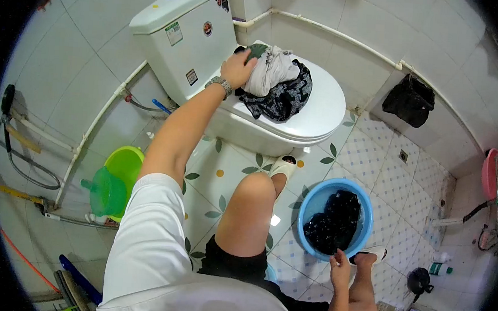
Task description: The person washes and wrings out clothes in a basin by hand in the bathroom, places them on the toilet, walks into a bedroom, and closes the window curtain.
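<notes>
My left hand (237,69), with a metal watch at the wrist, reaches to the pile of clothes on the closed toilet lid (326,106). Its fingers are bent over a dark green garment (256,51) at the pile's back edge. Against that hand lies a crumpled white garment (272,71), on top of a black-and-grey patterned garment (283,100). Down at the right, my right hand (340,268) is at the near rim of a light blue basin (303,216), fingers curled together; what they hold, if anything, is hidden. Wet black clothing (336,221) lies in the basin.
A yellow-green basin (129,159) and a green dipper (109,191) stand at the left by the wall pipes. A black bag (409,101) hangs on the right wall. My slippered feet flank the blue basin on the tiled floor (395,193). A floor drain (403,156) lies beyond.
</notes>
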A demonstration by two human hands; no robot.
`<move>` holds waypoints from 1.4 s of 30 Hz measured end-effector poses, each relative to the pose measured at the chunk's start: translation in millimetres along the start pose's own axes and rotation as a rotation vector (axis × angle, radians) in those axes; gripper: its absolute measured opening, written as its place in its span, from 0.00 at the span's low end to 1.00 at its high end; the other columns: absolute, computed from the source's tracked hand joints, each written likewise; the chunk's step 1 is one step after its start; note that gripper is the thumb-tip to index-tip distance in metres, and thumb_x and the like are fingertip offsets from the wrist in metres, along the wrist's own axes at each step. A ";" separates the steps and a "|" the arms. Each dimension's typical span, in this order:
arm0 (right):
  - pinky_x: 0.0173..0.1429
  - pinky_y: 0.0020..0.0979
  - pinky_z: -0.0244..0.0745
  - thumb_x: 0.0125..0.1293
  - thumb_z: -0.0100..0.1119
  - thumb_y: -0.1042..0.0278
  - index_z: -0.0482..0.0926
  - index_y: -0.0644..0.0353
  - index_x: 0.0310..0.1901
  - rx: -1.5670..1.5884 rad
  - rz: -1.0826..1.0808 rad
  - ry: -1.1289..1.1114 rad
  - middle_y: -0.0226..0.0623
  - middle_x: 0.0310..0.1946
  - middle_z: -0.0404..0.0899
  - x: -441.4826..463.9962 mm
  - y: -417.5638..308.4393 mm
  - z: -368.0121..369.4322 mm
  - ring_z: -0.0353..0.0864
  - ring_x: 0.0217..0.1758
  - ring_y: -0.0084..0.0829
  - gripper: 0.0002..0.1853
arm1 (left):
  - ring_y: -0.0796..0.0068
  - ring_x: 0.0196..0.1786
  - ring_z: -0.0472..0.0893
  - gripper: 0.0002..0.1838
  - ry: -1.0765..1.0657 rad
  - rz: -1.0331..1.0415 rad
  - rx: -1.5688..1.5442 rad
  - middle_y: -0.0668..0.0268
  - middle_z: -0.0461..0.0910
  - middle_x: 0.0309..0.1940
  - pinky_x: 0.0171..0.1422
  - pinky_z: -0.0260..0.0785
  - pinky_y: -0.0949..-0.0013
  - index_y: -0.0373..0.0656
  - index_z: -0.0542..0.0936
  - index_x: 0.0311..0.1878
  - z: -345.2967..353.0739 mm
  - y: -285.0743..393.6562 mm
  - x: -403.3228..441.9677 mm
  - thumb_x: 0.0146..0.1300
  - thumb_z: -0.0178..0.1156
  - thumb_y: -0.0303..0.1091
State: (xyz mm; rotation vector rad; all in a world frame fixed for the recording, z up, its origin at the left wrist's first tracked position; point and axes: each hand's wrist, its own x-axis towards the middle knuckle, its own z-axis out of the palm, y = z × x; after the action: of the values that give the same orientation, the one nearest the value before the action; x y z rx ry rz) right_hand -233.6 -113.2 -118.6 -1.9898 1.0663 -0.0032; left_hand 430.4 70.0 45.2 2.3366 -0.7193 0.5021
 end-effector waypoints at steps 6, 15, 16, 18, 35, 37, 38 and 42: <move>0.55 0.35 0.76 0.64 0.64 0.70 0.75 0.65 0.60 0.195 -0.046 0.045 0.48 0.49 0.82 3.4 7.8 15.8 0.82 0.51 0.39 0.23 | 0.46 0.62 0.72 0.32 -0.012 -0.075 -0.039 0.50 0.73 0.61 0.67 0.64 0.55 0.42 0.75 0.62 -13.6 16.6 -6.3 0.65 0.52 0.56; 0.58 0.37 0.73 0.63 0.62 0.59 0.76 0.64 0.58 0.154 -0.064 0.085 0.50 0.47 0.82 -8.1 20.2 32.7 0.81 0.52 0.43 0.25 | 0.49 0.72 0.63 0.24 -0.252 0.426 -0.204 0.48 0.69 0.66 0.75 0.54 0.55 0.44 0.75 0.63 -52.0 120.0 -72.3 0.66 0.59 0.44; 0.58 0.37 0.73 0.63 0.62 0.59 0.76 0.64 0.58 0.203 -0.048 0.094 0.49 0.47 0.82 -11.6 17.5 35.2 0.81 0.51 0.43 0.25 | 0.50 0.73 0.62 0.24 -0.345 0.441 -0.249 0.49 0.69 0.67 0.76 0.53 0.56 0.45 0.75 0.63 -58.4 143.7 -91.7 0.66 0.59 0.43; 0.57 0.36 0.73 0.63 0.63 0.60 0.76 0.63 0.58 0.280 -0.002 0.103 0.48 0.47 0.82 -13.6 13.0 45.2 0.81 0.50 0.41 0.24 | 0.56 0.73 0.64 0.24 -0.554 0.442 -0.354 0.52 0.68 0.69 0.75 0.54 0.60 0.45 0.75 0.64 -69.5 183.9 -126.8 0.67 0.59 0.42; 0.69 0.45 0.63 0.53 0.71 0.63 0.65 0.64 0.67 0.162 0.118 0.416 0.57 0.62 0.69 91.4 100.0 93.2 0.67 0.64 0.55 0.40 | 0.75 0.58 0.75 0.23 -1.349 -0.451 -0.864 0.62 0.77 0.57 0.64 0.66 0.70 0.37 0.73 0.64 108.0 271.7 -447.3 0.71 0.57 0.40; 0.71 0.47 0.61 0.53 0.71 0.62 0.63 0.62 0.69 -0.055 0.184 0.469 0.57 0.66 0.64 110.6 98.6 80.3 0.63 0.68 0.58 0.42 | 0.74 0.58 0.75 0.24 -1.350 -0.526 -0.847 0.62 0.77 0.57 0.64 0.66 0.69 0.37 0.72 0.65 118.0 260.8 -460.7 0.71 0.57 0.41; 0.73 0.52 0.57 0.52 0.73 0.58 0.59 0.55 0.72 -0.163 0.109 0.426 0.57 0.70 0.57 119.2 105.8 78.8 0.55 0.72 0.61 0.47 | 0.73 0.58 0.75 0.24 -1.375 -0.546 -0.809 0.60 0.77 0.57 0.64 0.66 0.69 0.37 0.72 0.65 122.5 255.0 -465.4 0.71 0.57 0.41; 0.73 0.60 0.54 0.50 0.74 0.50 0.54 0.41 0.75 -0.387 0.139 0.182 0.53 0.74 0.49 150.6 97.0 71.8 0.47 0.77 0.59 0.52 | 0.70 0.58 0.75 0.25 -1.377 -0.542 -0.711 0.58 0.77 0.57 0.64 0.66 0.68 0.37 0.71 0.65 130.5 249.9 -466.7 0.70 0.57 0.41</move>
State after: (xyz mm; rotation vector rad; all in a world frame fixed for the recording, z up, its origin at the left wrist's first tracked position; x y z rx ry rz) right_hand -177.4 -193.1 -285.0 -2.2860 1.4059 0.1056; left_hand -62.5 -9.4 -173.9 1.7589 -0.5805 -1.4793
